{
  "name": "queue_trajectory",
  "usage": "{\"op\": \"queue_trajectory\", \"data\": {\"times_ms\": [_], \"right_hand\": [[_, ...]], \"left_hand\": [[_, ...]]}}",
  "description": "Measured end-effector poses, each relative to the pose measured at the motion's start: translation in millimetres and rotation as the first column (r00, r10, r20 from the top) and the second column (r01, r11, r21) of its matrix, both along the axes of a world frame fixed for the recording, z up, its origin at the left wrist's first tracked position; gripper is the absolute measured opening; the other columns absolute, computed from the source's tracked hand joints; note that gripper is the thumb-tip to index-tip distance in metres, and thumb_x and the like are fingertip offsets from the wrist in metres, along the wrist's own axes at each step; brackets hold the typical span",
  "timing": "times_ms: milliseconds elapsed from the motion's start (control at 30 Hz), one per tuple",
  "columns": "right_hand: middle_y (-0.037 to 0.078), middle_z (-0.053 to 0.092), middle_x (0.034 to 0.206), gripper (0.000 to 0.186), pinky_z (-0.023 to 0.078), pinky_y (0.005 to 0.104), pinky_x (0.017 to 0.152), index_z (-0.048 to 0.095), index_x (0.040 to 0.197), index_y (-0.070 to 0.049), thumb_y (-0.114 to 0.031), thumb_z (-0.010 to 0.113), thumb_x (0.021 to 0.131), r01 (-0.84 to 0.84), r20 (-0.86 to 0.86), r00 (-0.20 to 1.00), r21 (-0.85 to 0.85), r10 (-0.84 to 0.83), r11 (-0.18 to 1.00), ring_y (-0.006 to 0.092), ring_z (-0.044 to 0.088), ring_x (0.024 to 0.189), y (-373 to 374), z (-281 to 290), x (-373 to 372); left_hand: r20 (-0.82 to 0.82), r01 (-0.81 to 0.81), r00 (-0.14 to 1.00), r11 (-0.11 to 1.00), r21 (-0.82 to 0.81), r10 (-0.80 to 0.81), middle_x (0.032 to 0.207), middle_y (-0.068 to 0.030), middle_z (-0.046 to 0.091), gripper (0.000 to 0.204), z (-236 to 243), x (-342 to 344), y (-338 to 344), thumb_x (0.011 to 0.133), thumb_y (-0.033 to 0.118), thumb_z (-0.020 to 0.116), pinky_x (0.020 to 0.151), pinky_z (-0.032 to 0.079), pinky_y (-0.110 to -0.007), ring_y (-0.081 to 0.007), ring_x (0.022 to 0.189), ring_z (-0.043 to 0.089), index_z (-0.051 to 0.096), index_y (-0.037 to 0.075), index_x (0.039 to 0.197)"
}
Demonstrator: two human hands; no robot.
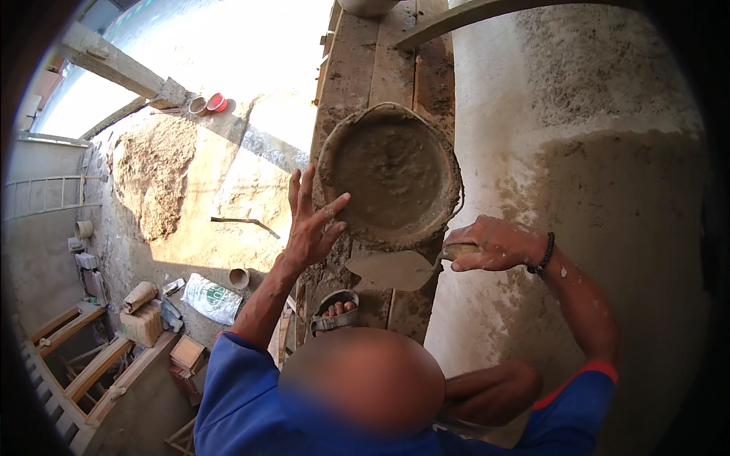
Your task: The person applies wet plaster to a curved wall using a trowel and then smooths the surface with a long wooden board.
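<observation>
A round, mud-caked bucket (334, 137) holds wet grey mortar (388, 171) on a stained wooden plank platform (346, 83). My left hand (310, 224) is raised with fingers spread, beside the bucket's left side; I cannot tell whether it touches it. My right hand (498, 243) grips the wooden handle of a trowel (461, 251) at the bucket's lower right. Its mortar-coated blade (389, 267) lies level just below the bucket, over the planks. A sandaled foot (334, 311) rests on the planks below the blade.
A partly plastered wall (608, 197) runs along the right. Down at the left lie a sand pile (156, 175), small tubs (217, 102), a stick (239, 220), a white sack (209, 300), blocks and timber framing (106, 365). A ladder (46, 197) stands at the far left; a curved beam (517, 11) crosses the top.
</observation>
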State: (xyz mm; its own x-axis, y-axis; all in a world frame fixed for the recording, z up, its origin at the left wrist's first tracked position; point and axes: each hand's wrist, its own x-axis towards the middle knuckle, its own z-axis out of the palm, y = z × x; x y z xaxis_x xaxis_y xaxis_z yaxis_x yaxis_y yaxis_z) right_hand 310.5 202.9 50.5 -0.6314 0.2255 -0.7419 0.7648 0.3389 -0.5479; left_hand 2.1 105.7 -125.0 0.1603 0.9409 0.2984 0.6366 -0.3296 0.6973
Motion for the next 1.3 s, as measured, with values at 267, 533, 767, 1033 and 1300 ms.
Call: {"op": "queue_trajectory", "data": {"times_ms": [267,533,767,1033,1300], "right_hand": [[0.024,0.064,0.11,0.054,0.046,0.0426,0.092,0.059,0.12,-0.001,-0.043,0.062,0.085,0.23,0.027,0.972,0.109,-0.234,0.967,0.039,0.06,0.103,27,17,12],[0.026,0.063,0.106,0.056,0.046,0.047,0.09,0.054,0.125,-0.002,-0.043,0.059,0.088,-0.005,-0.078,0.997,0.031,0.007,1.0,0.041,0.06,0.1,-9,-1,-21],[0.027,0.061,0.111,0.053,0.044,0.0452,0.094,0.052,0.125,0.001,-0.03,0.062,0.083,0.242,0.021,0.965,0.308,-0.261,0.92,0.0397,0.056,0.107,38,8,2],[0.016,0.062,0.083,0.023,0.052,0.0426,0.067,0.057,0.103,-0.007,-0.005,0.055,0.08,-0.181,0.244,0.968,0.846,-0.061,0.502,0.0323,0.065,0.08,42,3,-26],[0.015,0.062,0.079,0.021,0.053,0.0401,0.065,0.059,0.098,-0.004,-0.007,0.057,0.077,-0.227,0.228,0.971,0.785,0.071,0.576,0.0306,0.065,0.078,17,-23,-46]], "left_hand": [[0.209,-0.151,0.967,0.989,-0.002,0.148,0.154,-0.0218,0.013,0.073,9,4,25,0.077,0.023,0.075,0.113,0.018,-0.053,-0.042,0.143,0.01,0.042,0.013,0.141],[0.614,-0.402,0.647,0.887,-0.228,0.451,0.144,-0.0183,0.037,0.057,-9,-1,21,0.092,0.021,0.06,0.112,0.027,-0.044,-0.0292,0.136,0.034,0.037,0.0,0.14],[0.503,-0.332,0.769,0.919,-0.213,0.395,0.143,-0.0192,0.04,0.053,-27,-4,0,0.096,0.025,0.053,0.111,0.027,-0.041,-0.0316,0.135,0.036,0.039,-0.002,0.14],[0.253,-0.18,0.945,0.976,-0.123,0.207,0.152,-0.0242,0.022,0.063,1,21,6,0.091,0.026,0.058,0.113,0.02,-0.047,-0.04,0.14,0.022,0.034,0.003,0.145],[0.034,-0.165,0.985,0.977,-0.138,0.171,0.154,-0.0263,0.01,0.06,14,18,13,0.086,0.021,0.064,0.113,0.018,-0.052,-0.0455,0.142,0.011,0.043,0.01,0.141]]}}
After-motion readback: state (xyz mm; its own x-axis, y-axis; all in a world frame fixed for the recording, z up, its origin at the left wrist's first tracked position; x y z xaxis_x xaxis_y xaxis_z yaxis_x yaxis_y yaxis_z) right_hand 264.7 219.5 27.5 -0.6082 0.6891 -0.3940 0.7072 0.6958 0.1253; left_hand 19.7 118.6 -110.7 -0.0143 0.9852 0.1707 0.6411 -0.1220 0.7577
